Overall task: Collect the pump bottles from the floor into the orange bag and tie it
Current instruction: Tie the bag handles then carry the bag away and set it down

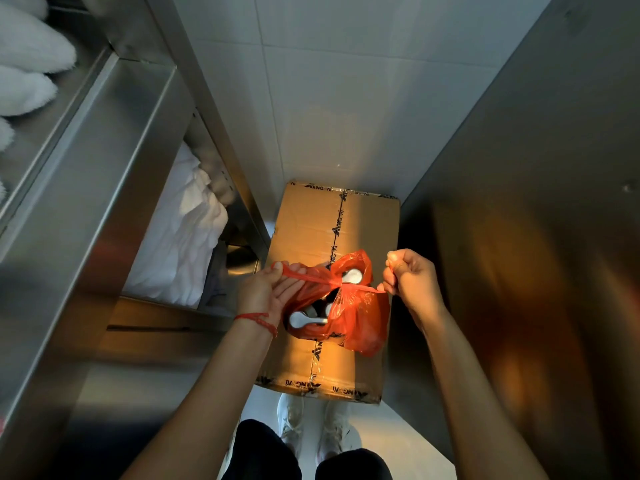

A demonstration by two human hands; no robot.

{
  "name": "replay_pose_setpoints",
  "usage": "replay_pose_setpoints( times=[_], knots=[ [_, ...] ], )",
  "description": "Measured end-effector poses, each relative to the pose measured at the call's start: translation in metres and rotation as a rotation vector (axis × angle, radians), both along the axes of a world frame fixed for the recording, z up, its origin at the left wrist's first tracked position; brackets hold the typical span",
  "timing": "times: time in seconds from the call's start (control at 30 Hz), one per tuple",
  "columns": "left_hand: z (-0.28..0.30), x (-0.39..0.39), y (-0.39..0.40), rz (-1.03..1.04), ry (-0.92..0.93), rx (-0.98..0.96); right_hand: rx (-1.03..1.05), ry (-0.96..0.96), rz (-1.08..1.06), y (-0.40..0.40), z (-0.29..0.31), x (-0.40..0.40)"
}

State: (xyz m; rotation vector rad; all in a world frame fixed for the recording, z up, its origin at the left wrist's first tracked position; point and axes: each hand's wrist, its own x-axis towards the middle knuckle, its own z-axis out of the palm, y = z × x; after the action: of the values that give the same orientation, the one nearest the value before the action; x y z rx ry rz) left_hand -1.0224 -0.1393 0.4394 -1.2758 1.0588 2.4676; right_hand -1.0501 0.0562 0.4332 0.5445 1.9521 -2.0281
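Bare forearms, red cord bracelet point(258, 322) on left wrist, dark trousers point(266, 452), white sneakers point(292, 422).

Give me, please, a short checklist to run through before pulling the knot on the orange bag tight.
1. Left hand grips one handle strip: ok.
2. Right hand pinches the other strip: ok.
3. Strips crossed over the orange bag: ok.
4. Pump bottles fully inside: not ok, silver pump heads show through the gaps.
5. Bag sits on the cardboard box: ok.
6. No bottles left on the floor: cannot tell.
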Motion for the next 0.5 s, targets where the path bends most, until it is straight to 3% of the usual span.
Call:
replay_pose_setpoints(
  times=[0.17, 0.3, 0.5],
  knots=[
    [-0.002, -0.001, 0.002, 0.035, -0.017, 0.018, 0.028, -0.016, -0.050, 0.000, -0.002, 0.000],
    [0.006, -0.001, 0.006, -0.074, 0.111, -0.235, 0.012, 0.120, -0.056, 0.001, -0.001, 0.003],
    [0.025, -0.022, 0.022, -0.452, 0.388, -0.569, -0.035, 0.341, 0.144, -0.010, 0.026, -0.007]
  ],
)
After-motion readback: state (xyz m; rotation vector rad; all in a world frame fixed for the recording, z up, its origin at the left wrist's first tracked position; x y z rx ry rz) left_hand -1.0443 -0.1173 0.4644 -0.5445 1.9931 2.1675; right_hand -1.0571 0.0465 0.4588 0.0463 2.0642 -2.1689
